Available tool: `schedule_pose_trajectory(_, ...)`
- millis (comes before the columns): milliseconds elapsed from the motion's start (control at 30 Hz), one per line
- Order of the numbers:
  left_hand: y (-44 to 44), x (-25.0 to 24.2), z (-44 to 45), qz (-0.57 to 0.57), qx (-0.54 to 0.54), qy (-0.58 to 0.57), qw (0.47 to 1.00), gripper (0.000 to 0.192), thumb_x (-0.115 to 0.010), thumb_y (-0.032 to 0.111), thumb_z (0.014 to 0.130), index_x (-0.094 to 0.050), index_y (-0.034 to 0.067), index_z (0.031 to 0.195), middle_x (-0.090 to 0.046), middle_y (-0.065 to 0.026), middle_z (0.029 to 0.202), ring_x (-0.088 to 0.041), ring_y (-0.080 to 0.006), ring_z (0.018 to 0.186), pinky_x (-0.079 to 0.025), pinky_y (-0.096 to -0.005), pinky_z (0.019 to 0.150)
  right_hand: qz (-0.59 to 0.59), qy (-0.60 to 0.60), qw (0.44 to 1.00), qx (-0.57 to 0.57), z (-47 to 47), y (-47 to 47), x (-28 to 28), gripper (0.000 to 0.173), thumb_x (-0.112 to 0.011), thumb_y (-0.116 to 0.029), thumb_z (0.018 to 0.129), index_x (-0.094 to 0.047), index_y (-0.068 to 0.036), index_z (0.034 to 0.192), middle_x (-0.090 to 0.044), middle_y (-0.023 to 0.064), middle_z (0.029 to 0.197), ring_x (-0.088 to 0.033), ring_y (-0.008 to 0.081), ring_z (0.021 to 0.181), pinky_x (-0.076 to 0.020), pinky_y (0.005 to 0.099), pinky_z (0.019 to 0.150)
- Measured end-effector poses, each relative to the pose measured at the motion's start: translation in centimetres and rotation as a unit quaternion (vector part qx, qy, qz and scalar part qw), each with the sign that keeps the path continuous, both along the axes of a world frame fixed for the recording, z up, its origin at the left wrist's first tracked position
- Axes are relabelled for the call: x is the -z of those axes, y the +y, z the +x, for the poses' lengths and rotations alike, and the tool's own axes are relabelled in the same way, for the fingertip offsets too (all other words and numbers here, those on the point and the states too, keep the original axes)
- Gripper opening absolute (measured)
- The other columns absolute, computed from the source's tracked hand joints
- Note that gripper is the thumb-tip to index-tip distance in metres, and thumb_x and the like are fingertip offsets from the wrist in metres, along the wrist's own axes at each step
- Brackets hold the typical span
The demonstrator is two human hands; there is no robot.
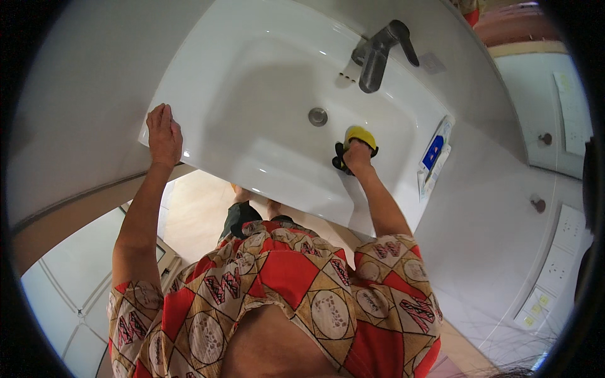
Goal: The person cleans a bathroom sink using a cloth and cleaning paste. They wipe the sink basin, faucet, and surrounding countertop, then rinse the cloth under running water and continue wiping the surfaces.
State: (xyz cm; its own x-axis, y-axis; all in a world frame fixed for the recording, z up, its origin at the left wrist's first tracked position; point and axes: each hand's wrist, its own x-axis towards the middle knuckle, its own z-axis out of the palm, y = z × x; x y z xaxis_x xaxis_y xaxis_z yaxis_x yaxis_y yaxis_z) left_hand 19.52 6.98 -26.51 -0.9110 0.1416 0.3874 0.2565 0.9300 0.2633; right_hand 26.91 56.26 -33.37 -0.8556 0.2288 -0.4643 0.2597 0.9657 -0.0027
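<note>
My right hand is down in the white ceramic washbasin, closed around a bunched yellow-and-black item. It looks soft, like a cloth or a glove, but my fingers hide much of it. It rests against the basin floor, in front and to the right of the round metal drain. My left hand lies on the basin's front left corner, fingers extended and close together, with nothing visible in it. Behind the drain stands a dark grey single-lever faucet, its spout over the basin.
Tubes and a blue-and-white package lie along the basin's right rim. On the right wall are brown hooks and a white socket and switch panel. A glass-panelled door is at lower left, beside the pale floor.
</note>
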Motion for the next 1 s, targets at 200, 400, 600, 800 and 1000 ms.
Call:
schedule_pose_trajectory(200,0.2,-0.9,0.9,-0.009,-0.03,-0.038,0.999,0.04,-0.048,0.003,0.085,-0.049,-0.005,0.124,-0.046,-0.0195,0.126,-0.041,-0.0374,0.118,-0.032,-0.0452,0.106,-0.501,0.39,0.58,0.51,-9.6,0.8,3.4,0.015,-0.047,-0.01,0.088,-0.055,-0.004,0.099,-0.058,0.0061,0.095,-0.054,0.0207,0.079,-0.0423,0.0274,0.068)
schedule_pose_trajectory(400,1.0,-1.5,2.3,-0.032,-0.004,-0.015,0.999,0.04,-0.048,0.003,0.085,-0.048,-0.005,0.124,-0.045,-0.0205,0.127,-0.041,-0.0381,0.118,-0.03,-0.0476,0.107,0.09,-0.023,0.994,-0.049,-21.3,-13.5,0.5,0.014,-0.06,-0.023,0.083,-0.073,-0.017,0.08,-0.07,0.0011,0.087,-0.066,0.0169,0.084,-0.0466,0.0323,0.061)
schedule_pose_trajectory(600,2.4,-1.6,0.5,-0.026,0.04,0.006,0.999,0.04,-0.047,0.002,0.085,-0.047,-0.007,0.124,-0.045,-0.0213,0.126,-0.042,-0.0395,0.117,-0.031,-0.0495,0.106,0.1,0.161,0.929,-0.319,-21.2,-23.0,7.6,0.014,-0.06,-0.019,0.077,-0.073,-0.012,0.08,-0.069,0.0097,0.085,-0.065,0.0253,0.081,-0.0486,0.0366,0.067)
schedule_pose_trajectory(800,1.6,0.2,2.1,-0.013,-0.005,-0.008,1.0,0.041,-0.05,0.001,0.083,-0.046,-0.006,0.124,-0.045,-0.0211,0.126,-0.041,-0.0409,0.117,-0.031,-0.0501,0.105,-0.03,0.061,0.978,-0.195,-8.7,-12.1,1.8,0.036,-0.059,-0.02,0.077,-0.063,-0.007,0.11,-0.061,0.0188,0.113,-0.054,0.0359,0.11,-0.0377,0.0586,0.092)
schedule_pose_trajectory(1000,1.9,-0.1,1.3,0.022,-0.01,0.001,1.0,0.042,-0.052,-0.001,0.081,-0.048,-0.003,0.123,-0.046,-0.0199,0.126,-0.041,-0.0411,0.119,-0.032,-0.0504,0.105,-0.138,0.215,0.965,-0.061,-12.1,-9.3,-0.1,0.03,-0.057,-0.015,0.076,-0.062,0.002,0.1,-0.06,0.0236,0.1,-0.052,0.0385,0.106,-0.0389,0.0512,0.089)
